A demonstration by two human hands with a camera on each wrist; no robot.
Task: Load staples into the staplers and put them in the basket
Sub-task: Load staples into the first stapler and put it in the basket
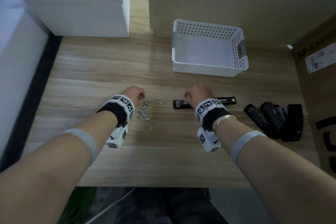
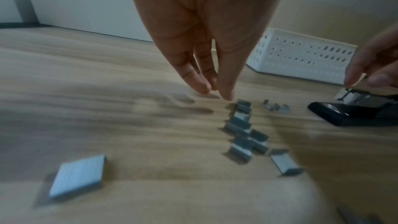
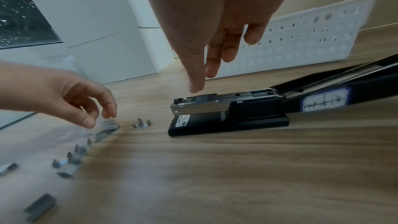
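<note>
A black stapler (image 1: 183,105) lies on the wooden desk, flipped wide open, its metal staple channel (image 3: 206,105) bare. My right hand (image 1: 189,95) hovers just above the channel's front with fingers (image 3: 196,86) hanging down, holding nothing. Loose staple strips (image 1: 144,112) lie scattered left of the stapler. My left hand (image 1: 141,96) hangs over the far end of the strips (image 2: 241,125), fingertips (image 2: 226,94) drawn together, loosely curled and holding nothing. A white perforated basket (image 1: 209,71) stands empty behind the stapler.
Two or three more black staplers (image 1: 272,120) lie piled at the right, beside a cardboard box (image 1: 318,81). White boxes (image 1: 81,5) stand at the back left. A larger staple block (image 2: 77,176) lies near the left wrist. Bare desk lies toward the front edge.
</note>
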